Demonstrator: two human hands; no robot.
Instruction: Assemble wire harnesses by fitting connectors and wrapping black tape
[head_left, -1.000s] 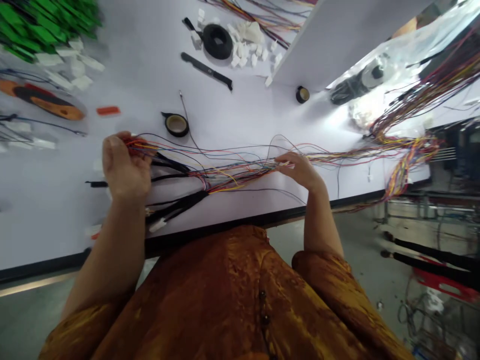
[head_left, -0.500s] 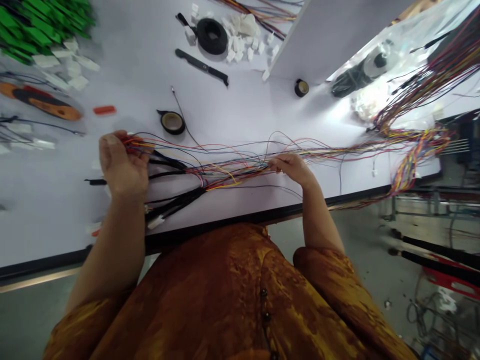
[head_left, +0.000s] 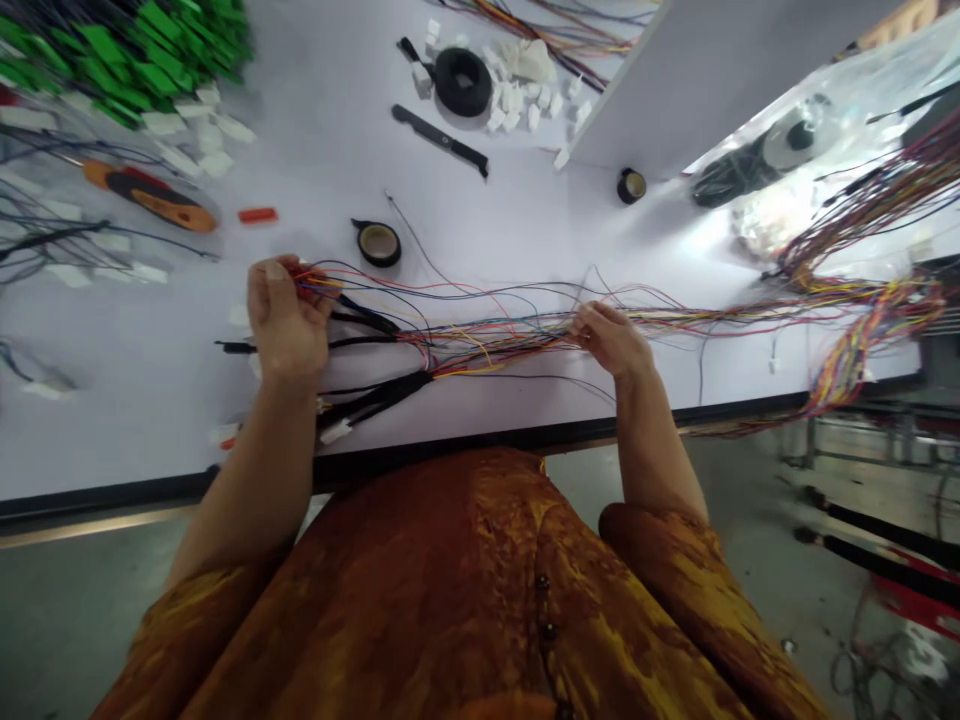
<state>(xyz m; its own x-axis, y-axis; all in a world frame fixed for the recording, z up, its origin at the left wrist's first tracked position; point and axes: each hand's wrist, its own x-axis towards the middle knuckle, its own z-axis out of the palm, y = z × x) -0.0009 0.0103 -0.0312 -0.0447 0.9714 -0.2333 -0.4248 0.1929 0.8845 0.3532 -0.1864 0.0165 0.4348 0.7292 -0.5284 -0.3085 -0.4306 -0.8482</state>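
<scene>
A long wire harness [head_left: 495, 340] of thin coloured wires runs along the front of the white table, with black-sleeved branches [head_left: 397, 392] at its left part. My left hand [head_left: 289, 315] is closed around the ends of several red, orange, blue and yellow wires, palm partly up. Farther right, my right hand [head_left: 611, 338] pinches wires of the same bundle between thumb and fingers; exactly which ones I cannot make out. A white connector [head_left: 336, 431] lies at the end of a sleeved branch, near my left forearm.
Behind the harness lie a tape roll [head_left: 379, 244], a smaller roll [head_left: 631, 185], a black ring-shaped roll [head_left: 463, 82] and a dark flat tool [head_left: 441, 141]. An orange-handled tool [head_left: 150, 195] and green pieces [head_left: 157, 60] sit at left. A partition [head_left: 622, 90] stands at back right.
The view has shifted, so the table and its things appear farther right. My left hand still holds the wire ends; my right hand stays at the bundle, its fingers slightly changed.
</scene>
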